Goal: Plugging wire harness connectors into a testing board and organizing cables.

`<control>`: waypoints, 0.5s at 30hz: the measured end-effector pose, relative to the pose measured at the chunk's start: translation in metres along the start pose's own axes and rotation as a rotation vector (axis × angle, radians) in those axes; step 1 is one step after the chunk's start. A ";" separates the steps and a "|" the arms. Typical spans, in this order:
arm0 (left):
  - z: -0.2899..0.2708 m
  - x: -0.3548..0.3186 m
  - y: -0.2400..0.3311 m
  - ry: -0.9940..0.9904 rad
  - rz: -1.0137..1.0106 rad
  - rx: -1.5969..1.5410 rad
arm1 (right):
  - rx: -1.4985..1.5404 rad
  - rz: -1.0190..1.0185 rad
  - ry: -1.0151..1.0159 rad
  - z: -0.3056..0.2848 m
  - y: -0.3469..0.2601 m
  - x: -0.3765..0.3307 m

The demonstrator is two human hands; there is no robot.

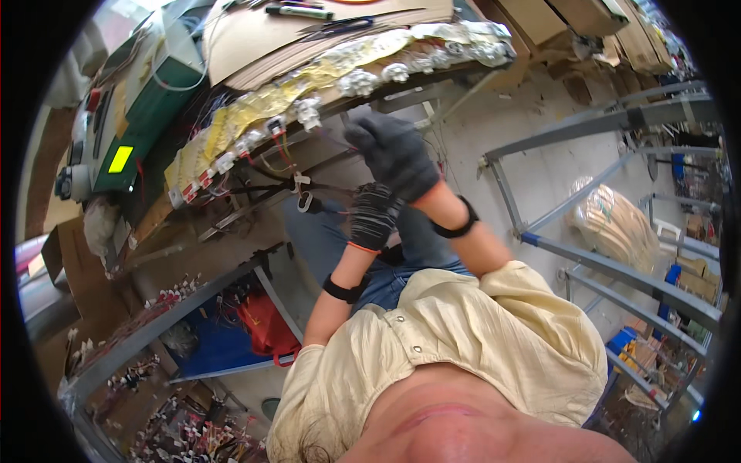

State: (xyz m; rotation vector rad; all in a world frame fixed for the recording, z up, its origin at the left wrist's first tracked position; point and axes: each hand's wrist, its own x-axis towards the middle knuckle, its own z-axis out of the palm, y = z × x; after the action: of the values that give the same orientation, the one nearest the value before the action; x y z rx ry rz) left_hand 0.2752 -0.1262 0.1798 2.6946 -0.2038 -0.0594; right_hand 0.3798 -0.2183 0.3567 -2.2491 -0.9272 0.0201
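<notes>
At the frame's upper centre, held right grip (pixel 395 157) near wires (pixel 286 153), left grip (pixel 373 215) just below; could not tell whether pinching or spread.

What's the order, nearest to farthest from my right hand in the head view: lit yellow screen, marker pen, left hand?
1. Left hand, just below the right hand.
2. Marker pen, above, on the cardboard.
3. Lit yellow screen, far left.

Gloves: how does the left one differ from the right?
The left glove is dark with pale streaks; the right glove is plain dark grey. The left glove is lower in the picture; the right glove is higher, nearer the yellow strip. Both are edged in orange.
</notes>
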 end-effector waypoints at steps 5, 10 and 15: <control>-0.086 0.002 0.050 0.236 0.277 -0.256 | 0.848 0.361 0.088 0.055 0.073 -0.147; -0.136 -0.075 0.035 0.403 -0.152 -0.619 | 2.530 0.939 0.340 0.018 0.119 -0.120; -0.155 -0.115 -0.034 0.707 -0.373 -1.846 | 2.317 0.481 0.620 0.014 0.118 -0.144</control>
State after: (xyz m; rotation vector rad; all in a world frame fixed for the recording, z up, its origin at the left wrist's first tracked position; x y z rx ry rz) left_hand 0.1776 -0.0131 0.3061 0.7685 0.4036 0.3872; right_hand 0.3414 -0.3597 0.2411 -0.1093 0.2581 0.3603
